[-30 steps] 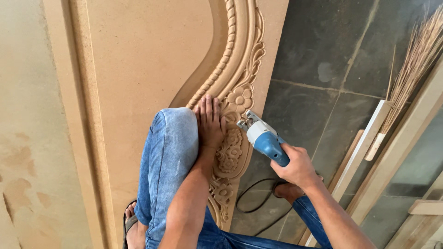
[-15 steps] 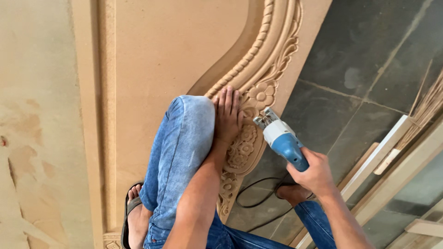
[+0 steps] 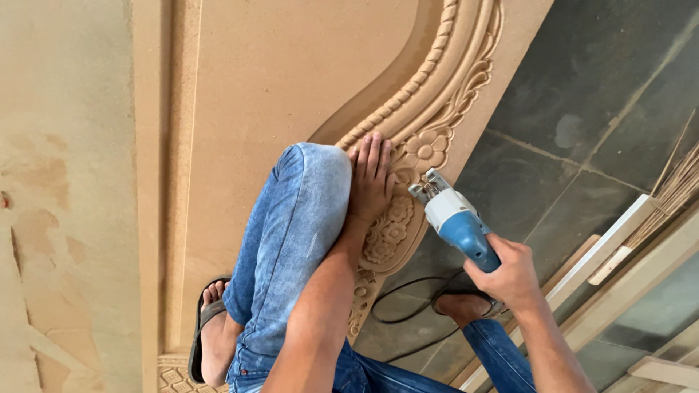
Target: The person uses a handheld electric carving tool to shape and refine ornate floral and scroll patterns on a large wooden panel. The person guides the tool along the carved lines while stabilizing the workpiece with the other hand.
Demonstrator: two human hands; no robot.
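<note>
**Hand flat on the carving, tool at its edge**

We press our left hand (image 3: 371, 178) open and flat on the carved panel (image 3: 255, 87), fingers spread over the floral relief just below the rope moulding. Our right hand (image 3: 510, 276) is wrapped tight around the blue-and-white power tool (image 3: 455, 222); its metal head sits just beside the left fingertips, at the panel's carved border. A black cord (image 3: 408, 320) loops on the dark floor (image 3: 582, 124) beneath. Our knee rests on the panel, touching the left wrist
</note>
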